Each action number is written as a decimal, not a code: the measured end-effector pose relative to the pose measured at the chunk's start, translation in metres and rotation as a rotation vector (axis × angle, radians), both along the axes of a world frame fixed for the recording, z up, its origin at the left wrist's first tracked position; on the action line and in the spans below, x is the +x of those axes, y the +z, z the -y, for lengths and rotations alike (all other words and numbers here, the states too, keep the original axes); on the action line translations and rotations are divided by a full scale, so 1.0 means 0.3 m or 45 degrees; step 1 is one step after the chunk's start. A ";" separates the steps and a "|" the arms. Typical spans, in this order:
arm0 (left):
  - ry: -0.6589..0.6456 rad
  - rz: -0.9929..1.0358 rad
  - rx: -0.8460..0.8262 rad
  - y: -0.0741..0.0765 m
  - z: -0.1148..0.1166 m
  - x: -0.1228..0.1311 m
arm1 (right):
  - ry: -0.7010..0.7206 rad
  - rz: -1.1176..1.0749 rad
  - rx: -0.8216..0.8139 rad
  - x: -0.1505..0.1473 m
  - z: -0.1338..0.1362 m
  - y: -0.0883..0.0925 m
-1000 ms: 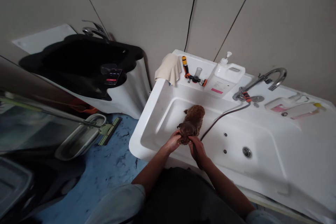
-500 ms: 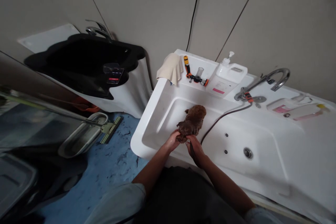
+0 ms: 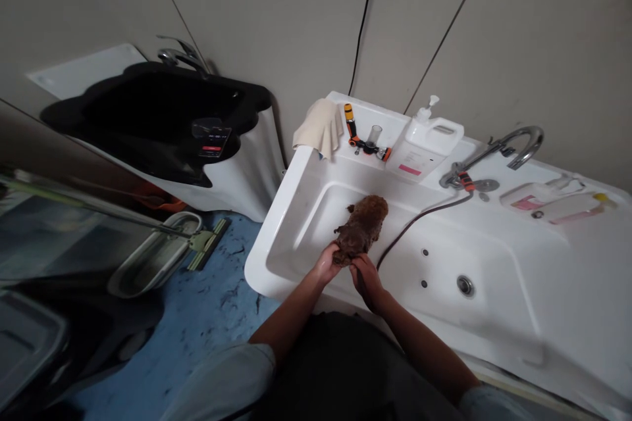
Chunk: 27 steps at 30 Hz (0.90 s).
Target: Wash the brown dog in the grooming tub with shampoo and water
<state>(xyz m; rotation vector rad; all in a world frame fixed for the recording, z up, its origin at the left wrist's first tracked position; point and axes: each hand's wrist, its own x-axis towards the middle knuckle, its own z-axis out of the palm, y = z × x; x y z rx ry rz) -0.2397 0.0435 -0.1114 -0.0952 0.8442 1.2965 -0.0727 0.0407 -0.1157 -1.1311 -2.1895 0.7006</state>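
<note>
A small brown curly-haired dog (image 3: 364, 222), its coat looking wet, stands in the left part of a white tub (image 3: 257, 263), its head end towards me. My left hand (image 3: 326, 264) is closed on the left side of its head. On the other side my right hand (image 3: 366, 276) holds the head too, fingers curled against the fur. The dog's fur hides some of my fingertips. A dark hose (image 3: 419, 214) curves down into the tub just right of the dog.
Along the tub's back ledge are a beige cloth (image 3: 320, 126), an orange-and-black spray nozzle (image 3: 351, 126), a white pump jug (image 3: 424, 145) and a chrome faucet (image 3: 523, 145). Clear bottles (image 3: 538, 197) lie farther right. A black basin (image 3: 148, 105) and a mop (image 3: 207, 243) with bucket (image 3: 148, 263) stand left.
Both hands keep their hold on the dog's head, with the fingers shifted slightly. The dog's head has moved up a little; the view has shifted very slightly.
</note>
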 end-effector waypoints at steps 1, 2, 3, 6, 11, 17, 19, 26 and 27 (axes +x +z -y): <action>0.015 -0.022 -0.019 0.004 0.001 0.008 | -0.052 0.004 -0.045 -0.003 -0.006 0.003; 0.034 -0.046 -0.031 0.007 0.001 0.018 | -0.118 0.014 -0.105 -0.006 -0.013 0.007; 0.057 -0.070 -0.035 0.010 0.002 0.029 | -0.186 0.028 -0.171 -0.010 -0.021 0.013; 0.111 -0.141 -0.059 0.014 0.002 0.064 | -0.307 0.065 -0.345 -0.025 -0.047 0.032; 0.161 -0.193 -0.103 0.010 0.002 0.090 | -0.233 -0.005 -0.449 -0.041 -0.070 0.043; 0.187 -0.210 -0.131 0.010 0.006 0.095 | -0.259 0.073 -0.459 -0.049 -0.076 0.025; 0.214 -0.208 -0.126 0.011 0.003 0.098 | -0.242 0.080 -0.445 -0.048 -0.079 0.019; 0.210 -0.165 -0.149 0.001 -0.008 0.088 | -0.211 0.174 -0.396 -0.042 -0.095 -0.008; 0.207 -0.156 -0.159 -0.003 -0.009 0.086 | -0.214 0.209 -0.393 -0.042 -0.094 -0.014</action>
